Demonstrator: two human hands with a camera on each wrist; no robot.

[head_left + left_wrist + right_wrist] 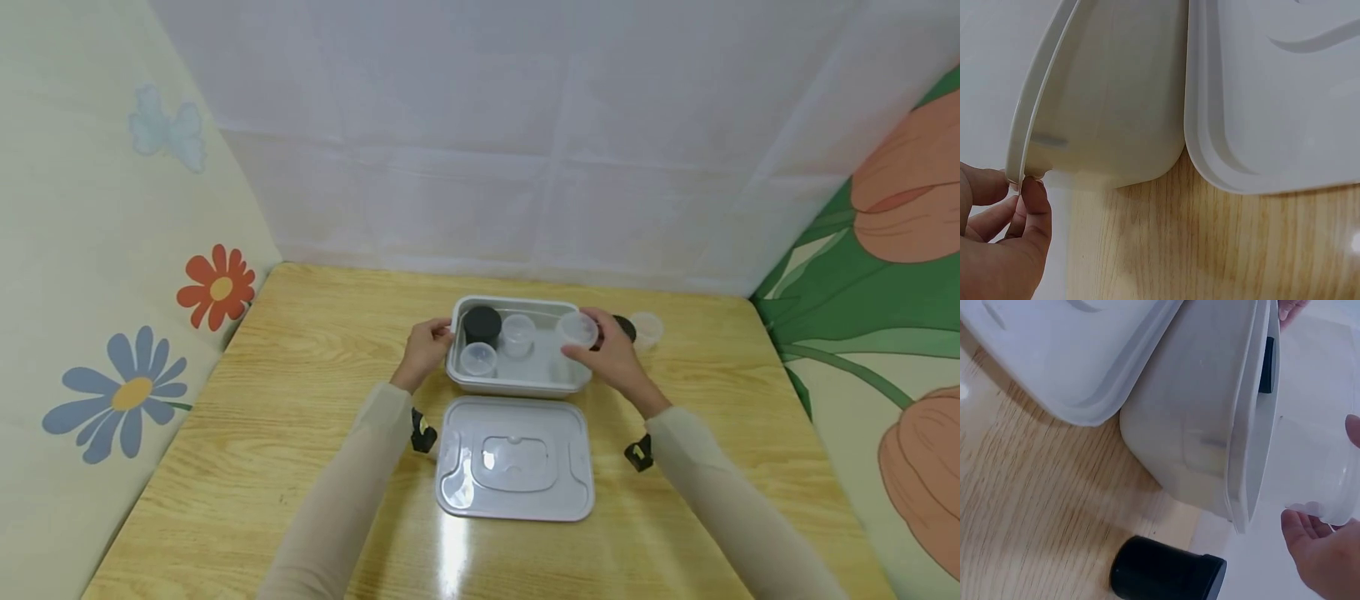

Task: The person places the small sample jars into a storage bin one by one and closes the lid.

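Note:
Thumb and fingers of my left hand pinch the rim at the left end of a white plastic bin; the left wrist view shows this grip on the rim closely. A clear plastic cup is held in my right hand, over the bin's right end in the head view. In the right wrist view, the fingers curl round this cup beside the bin's rim. Inside the bin stand a black jar and two more clear cups, one in the middle and one at the front left.
In front of the bin, a white lid lies flat on the wooden table. Right of the bin, behind my right hand, are another black jar and a clear cup. A white cloth backdrop hangs behind the table.

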